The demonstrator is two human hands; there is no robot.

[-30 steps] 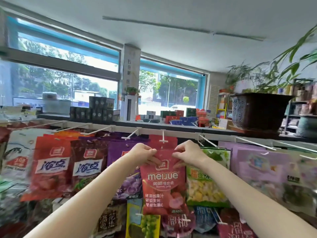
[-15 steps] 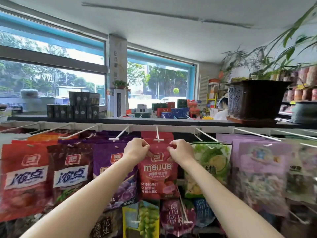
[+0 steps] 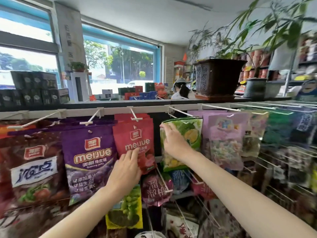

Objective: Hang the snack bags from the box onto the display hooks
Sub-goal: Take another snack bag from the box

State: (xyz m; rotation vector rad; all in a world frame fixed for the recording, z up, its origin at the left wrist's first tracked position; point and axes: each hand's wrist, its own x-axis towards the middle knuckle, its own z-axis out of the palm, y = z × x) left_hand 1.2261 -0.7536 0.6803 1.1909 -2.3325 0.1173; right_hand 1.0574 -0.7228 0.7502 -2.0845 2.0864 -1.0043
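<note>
The red snack bag hangs on the white display hook in the middle of the top row, at the front of a stack of the same red bags; it reads "meijue" in white under a small red-and-white brand badge. Far left hangs a dark red bag with a white label in blue Chinese script. Next comes a purple bag, also "meijue", with "Gummy jelly" in small print. The left hand lies flat, fingers straight, on the lower part of the red bag. The right hand reaches to the green bag just beside it and holds its upper left edge. Further right hang lilac bags, their print too blurred to read.
</note>
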